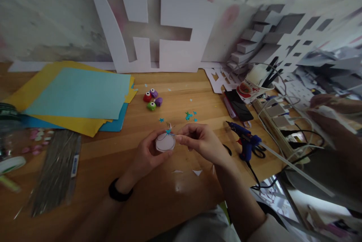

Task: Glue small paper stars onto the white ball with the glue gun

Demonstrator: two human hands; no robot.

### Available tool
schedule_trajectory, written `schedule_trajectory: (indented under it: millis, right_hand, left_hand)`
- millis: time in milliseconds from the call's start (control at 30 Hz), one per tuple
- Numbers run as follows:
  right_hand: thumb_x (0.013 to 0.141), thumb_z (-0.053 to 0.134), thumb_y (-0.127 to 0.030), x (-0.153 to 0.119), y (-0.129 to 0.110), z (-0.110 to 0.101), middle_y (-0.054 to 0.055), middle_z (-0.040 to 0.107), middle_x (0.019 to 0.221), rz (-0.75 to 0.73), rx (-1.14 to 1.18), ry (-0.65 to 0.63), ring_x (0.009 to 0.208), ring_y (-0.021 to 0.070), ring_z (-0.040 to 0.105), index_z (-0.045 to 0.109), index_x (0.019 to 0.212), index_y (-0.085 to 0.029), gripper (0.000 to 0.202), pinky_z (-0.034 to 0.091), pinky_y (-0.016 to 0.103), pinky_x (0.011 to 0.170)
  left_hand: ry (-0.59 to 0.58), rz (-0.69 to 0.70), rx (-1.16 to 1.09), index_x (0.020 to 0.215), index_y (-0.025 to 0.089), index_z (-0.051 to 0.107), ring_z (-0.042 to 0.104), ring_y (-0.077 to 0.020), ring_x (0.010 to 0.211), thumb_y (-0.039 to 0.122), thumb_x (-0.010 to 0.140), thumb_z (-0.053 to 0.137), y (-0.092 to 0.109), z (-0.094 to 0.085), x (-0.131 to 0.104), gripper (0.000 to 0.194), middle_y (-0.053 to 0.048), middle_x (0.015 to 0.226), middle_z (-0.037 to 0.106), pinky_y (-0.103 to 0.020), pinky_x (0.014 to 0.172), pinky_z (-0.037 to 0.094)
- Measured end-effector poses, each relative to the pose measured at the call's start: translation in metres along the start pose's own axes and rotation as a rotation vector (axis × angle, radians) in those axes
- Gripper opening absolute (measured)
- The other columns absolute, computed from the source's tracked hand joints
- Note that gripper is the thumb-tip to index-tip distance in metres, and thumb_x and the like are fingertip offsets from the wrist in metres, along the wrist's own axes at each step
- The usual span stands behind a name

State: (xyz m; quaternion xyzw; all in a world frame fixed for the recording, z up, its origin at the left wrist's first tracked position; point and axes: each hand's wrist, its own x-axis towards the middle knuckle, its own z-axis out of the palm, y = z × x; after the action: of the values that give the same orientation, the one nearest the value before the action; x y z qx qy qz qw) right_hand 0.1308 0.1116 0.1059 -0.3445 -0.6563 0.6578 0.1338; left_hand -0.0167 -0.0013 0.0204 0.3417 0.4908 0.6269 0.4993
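Observation:
My left hand [149, 151] is closed around a small white round paper piece [165, 143], thumb along its lower edge and fingers behind it. A blue star [168, 131] sits at the paper's upper edge, with a thin wire around it. At the right edge of the paper, my right hand [198, 140] pinches what looks like the end of that thin wire. More small blue and green stars [189, 116] lie scattered just beyond my hands, and a single blue star [161, 120] is apart from them. White paper scraps [197, 173] lie nearer to me.
Red, purple and green eyed beads [152, 105] lie farther back. Coloured paper sheets [76, 94] and a bundle of thin grey wires [55, 170] are on the left. To the right are a blue glue gun [246, 140], a power strip [278, 119] and another person's hand [325, 102].

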Motion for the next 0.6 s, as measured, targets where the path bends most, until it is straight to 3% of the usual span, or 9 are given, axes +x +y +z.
schedule_trajectory:
  millis: [600]
  right_hand:
    - [0.069,0.080,-0.056,-0.0062,0.0009,0.0071,-0.004,0.056,0.059,0.020,-0.021,0.000,0.049,0.0072,0.043,0.069,0.075,-0.016,0.043,0.031,0.022,0.047]
  left_hand:
    - [0.005,0.012,0.011,0.115,0.022,0.063,0.068,-0.0248,0.106,0.029,0.069,0.083,-0.0002,0.0005,-0.0003,0.050,-0.010,0.119,0.072,-0.042,0.093,0.055]
